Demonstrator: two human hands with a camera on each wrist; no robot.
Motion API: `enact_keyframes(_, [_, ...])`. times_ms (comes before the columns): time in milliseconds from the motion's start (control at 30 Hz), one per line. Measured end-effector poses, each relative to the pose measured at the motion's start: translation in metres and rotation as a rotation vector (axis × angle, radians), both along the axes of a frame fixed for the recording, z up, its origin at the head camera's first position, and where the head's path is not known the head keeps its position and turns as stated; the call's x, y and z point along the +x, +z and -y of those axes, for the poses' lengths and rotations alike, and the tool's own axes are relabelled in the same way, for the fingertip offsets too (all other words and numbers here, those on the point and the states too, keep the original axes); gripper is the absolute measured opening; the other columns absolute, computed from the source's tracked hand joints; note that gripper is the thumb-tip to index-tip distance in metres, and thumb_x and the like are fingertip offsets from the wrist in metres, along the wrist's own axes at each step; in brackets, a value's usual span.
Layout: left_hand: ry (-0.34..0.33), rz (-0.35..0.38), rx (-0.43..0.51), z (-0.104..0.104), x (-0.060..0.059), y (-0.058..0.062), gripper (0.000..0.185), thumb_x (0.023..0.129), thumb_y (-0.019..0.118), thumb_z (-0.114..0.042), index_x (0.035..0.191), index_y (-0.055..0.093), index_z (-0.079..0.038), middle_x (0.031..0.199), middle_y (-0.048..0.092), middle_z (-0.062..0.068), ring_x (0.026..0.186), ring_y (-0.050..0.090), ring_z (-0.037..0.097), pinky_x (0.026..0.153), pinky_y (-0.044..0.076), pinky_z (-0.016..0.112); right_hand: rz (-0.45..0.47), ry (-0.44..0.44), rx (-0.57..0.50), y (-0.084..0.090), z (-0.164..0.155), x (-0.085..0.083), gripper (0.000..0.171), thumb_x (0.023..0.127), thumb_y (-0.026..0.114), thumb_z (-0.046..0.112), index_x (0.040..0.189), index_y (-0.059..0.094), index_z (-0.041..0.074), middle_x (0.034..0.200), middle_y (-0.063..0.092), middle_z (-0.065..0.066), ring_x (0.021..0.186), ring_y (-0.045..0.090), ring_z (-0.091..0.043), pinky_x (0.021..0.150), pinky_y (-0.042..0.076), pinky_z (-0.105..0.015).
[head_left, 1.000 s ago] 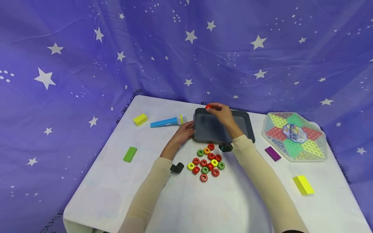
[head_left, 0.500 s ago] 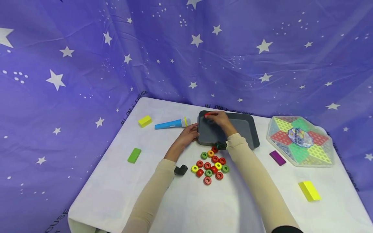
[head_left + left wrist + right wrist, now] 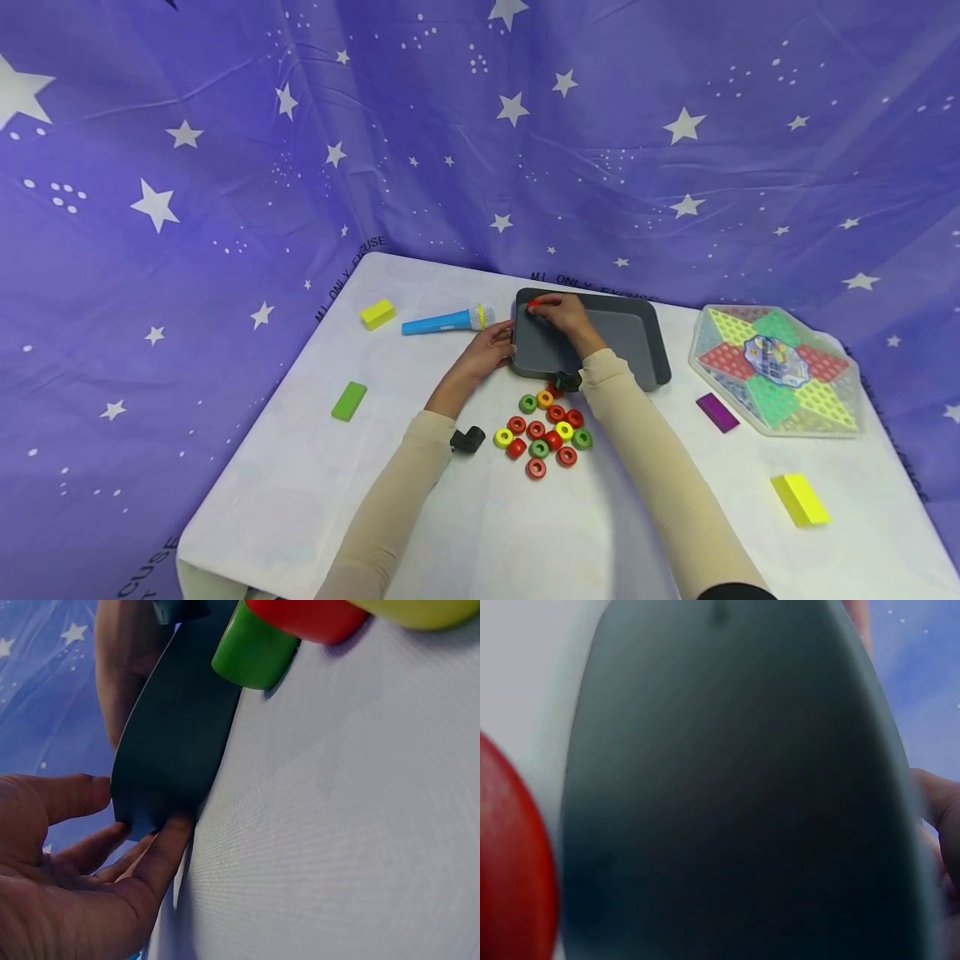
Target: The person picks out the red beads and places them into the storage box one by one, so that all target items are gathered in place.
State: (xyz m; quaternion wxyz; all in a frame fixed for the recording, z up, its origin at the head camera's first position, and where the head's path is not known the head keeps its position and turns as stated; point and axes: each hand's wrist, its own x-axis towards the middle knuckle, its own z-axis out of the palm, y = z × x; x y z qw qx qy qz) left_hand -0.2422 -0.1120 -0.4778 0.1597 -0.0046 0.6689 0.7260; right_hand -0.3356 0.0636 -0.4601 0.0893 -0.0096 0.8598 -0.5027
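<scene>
A dark grey tray (image 3: 630, 333) lies at the back middle of the white table. My right hand (image 3: 542, 307) reaches into its far left corner and pinches a red ring (image 3: 533, 307) low over the tray floor. My left hand (image 3: 504, 342) rests with straight fingers against the tray's left edge. In the left wrist view the fingertips (image 3: 176, 829) touch the tray's corner (image 3: 169, 742). Several red, green and yellow rings (image 3: 543, 433) lie in a cluster in front of the tray. The right wrist view is filled by the tray's inside (image 3: 735, 787).
A blue toy microphone (image 3: 447, 321) and a yellow block (image 3: 377, 314) lie left of the tray, with a green block (image 3: 348, 400) nearer. To the right are a hexagonal checkers board (image 3: 776, 371), a purple block (image 3: 717, 412) and a yellow block (image 3: 799, 498). A starred purple cloth hangs behind.
My right hand has come down with the red ring from above the tray's far left corner to just over its floor. The left hand stays at the tray's edge.
</scene>
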Motion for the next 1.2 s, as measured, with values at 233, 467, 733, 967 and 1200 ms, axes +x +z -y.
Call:
enact_keyframes(233, [0.004, -0.002, -0.02, 0.0, 0.0, 0.0, 0.058, 0.095, 0.051, 0.001, 0.15, 0.034, -0.01, 0.146, 0.043, 0.017, 0.133, 0.045, 0.028, 0.105, 0.043, 0.044, -0.001, -0.003, -0.002, -0.003, 0.0, -0.001, 0.038, 0.081, 0.076, 0.018, 0.113, 0.069, 0.0, 0.106, 0.069, -0.014, 0.074, 0.054, -0.006, 0.066, 0.044, -0.019])
enact_keyframes(467, [0.005, -0.003, -0.029, 0.0, -0.001, 0.0, 0.059, 0.094, 0.051, 0.002, 0.15, 0.034, -0.009, 0.146, 0.043, 0.017, 0.132, 0.046, 0.029, 0.104, 0.044, 0.044, 0.003, -0.006, -0.028, -0.002, -0.002, 0.001, 0.037, 0.083, 0.075, 0.019, 0.114, 0.068, 0.0, 0.104, 0.067, -0.012, 0.076, 0.054, -0.008, 0.066, 0.045, -0.02])
enact_keyframes(733, [0.017, 0.02, -0.029, 0.0, -0.003, -0.002, 0.059, 0.094, 0.053, 0.0, 0.149, 0.037, -0.012, 0.146, 0.044, 0.015, 0.133, 0.045, 0.027, 0.104, 0.044, 0.043, 0.028, -0.023, -0.063, 0.001, -0.007, 0.003, 0.038, 0.085, 0.073, 0.022, 0.118, 0.067, 0.002, 0.106, 0.066, -0.009, 0.081, 0.057, -0.012, 0.066, 0.046, -0.019])
enact_keyframes(967, [0.017, 0.032, -0.039, -0.001, -0.004, -0.001, 0.06, 0.094, 0.054, 0.0, 0.149, 0.036, -0.013, 0.147, 0.043, 0.014, 0.132, 0.046, 0.027, 0.104, 0.044, 0.043, 0.048, -0.037, -0.158, 0.019, -0.02, 0.012, 0.042, 0.087, 0.071, 0.023, 0.123, 0.064, 0.004, 0.123, 0.063, -0.013, 0.103, 0.058, -0.02, 0.094, 0.05, -0.036])
enact_keyframes(1200, [0.028, 0.022, -0.045, -0.002, -0.003, 0.002, 0.058, 0.095, 0.053, -0.002, 0.149, 0.036, -0.013, 0.146, 0.044, 0.014, 0.132, 0.046, 0.027, 0.106, 0.042, 0.045, 0.049, -0.034, -0.25, 0.041, -0.039, 0.037, 0.049, 0.087, 0.072, 0.025, 0.129, 0.06, 0.003, 0.124, 0.064, -0.011, 0.115, 0.058, -0.021, 0.106, 0.043, -0.04])
